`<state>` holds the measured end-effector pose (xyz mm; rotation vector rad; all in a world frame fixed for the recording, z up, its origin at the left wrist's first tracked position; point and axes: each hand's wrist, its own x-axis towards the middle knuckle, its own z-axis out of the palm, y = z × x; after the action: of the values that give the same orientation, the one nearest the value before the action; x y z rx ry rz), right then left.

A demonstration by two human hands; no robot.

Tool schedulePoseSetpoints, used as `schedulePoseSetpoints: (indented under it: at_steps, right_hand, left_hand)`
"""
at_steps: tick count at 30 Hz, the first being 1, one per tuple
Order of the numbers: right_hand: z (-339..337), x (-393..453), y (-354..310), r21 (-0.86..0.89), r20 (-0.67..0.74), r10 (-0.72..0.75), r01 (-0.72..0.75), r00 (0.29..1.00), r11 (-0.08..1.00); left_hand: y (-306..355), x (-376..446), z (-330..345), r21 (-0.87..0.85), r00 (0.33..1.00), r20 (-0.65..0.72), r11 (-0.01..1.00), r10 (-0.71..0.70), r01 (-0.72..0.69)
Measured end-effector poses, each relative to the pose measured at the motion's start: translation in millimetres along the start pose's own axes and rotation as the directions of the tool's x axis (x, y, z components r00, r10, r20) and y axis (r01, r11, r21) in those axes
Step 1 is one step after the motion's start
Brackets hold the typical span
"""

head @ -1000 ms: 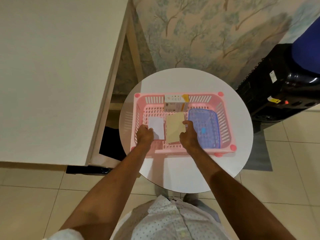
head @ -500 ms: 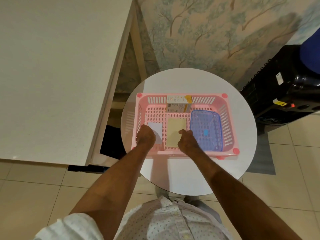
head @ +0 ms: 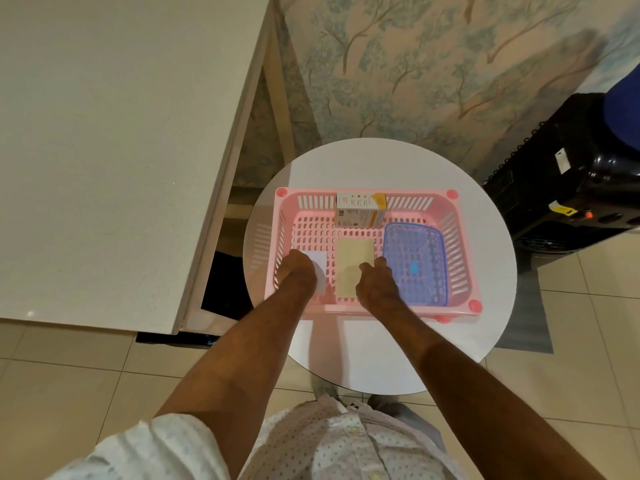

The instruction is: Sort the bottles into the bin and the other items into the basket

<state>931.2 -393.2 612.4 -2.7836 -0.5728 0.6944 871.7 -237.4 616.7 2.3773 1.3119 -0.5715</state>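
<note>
Reaching into the pink basket (head: 460, 271) on the round desk (head: 381, 355), my left hand (head: 298, 274) covers a white card (head: 320, 263), grip unclear; my right hand (head: 377, 287) pinches a tan card (head: 354, 265).

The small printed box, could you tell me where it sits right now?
The box stands against the far wall of the pink basket, near its middle, just beyond the tan card.
</note>
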Motion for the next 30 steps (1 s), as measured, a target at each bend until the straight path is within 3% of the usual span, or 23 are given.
schedulePoseSetpoints:
  at_steps: [4, 9, 14, 17, 21, 23, 30]
  right_hand:
    - [3, 2, 2, 0.02, -0.02, 0.021, -0.02, 1.0, 1.0]
    - [3, 3, 1, -0.044, -0.015, -0.02, 0.02, 1.0, 0.999]
    - [-4, -2, 4, -0.061, -0.062, -0.044, 0.04, 0.997, 0.997]
    - [-11, -3, 10, -0.037, -0.123, -0.088, 0.084, 0.989, 0.996]
    - [-22, -9, 23, -0.046, -0.214, -0.088, 0.08, 0.973, 0.996]
    - [-27, -13, 34, -0.076, -0.228, -0.092, 0.077, 0.969, 0.994]
    - [-44, -48, 70, -0.092, -0.332, -0.198, 0.177, 0.922, 0.98]
  left_hand:
    - [1, -5, -3, 0.143, 0.995, 0.023, 0.985, 0.096, -0.099]
    - [-3, -8, 5, 0.078, 0.985, -0.019, 0.982, 0.173, -0.171]
    - [-2, -8, 7, 0.175, 0.975, 0.048, 0.959, 0.218, -0.223]
    - [-6, -9, 4, 0.101, 0.976, -0.034, 0.973, 0.214, -0.21]
    - [-10, -19, 2, 0.17, 0.914, -0.16, 0.922, 0.374, -0.347]
    - [-12, -29, 0, 0.122, 0.887, -0.239, 0.919, 0.394, -0.375]
    - [-22, -70, 4, 0.232, 0.754, -0.374, 0.842, 0.539, -0.487]
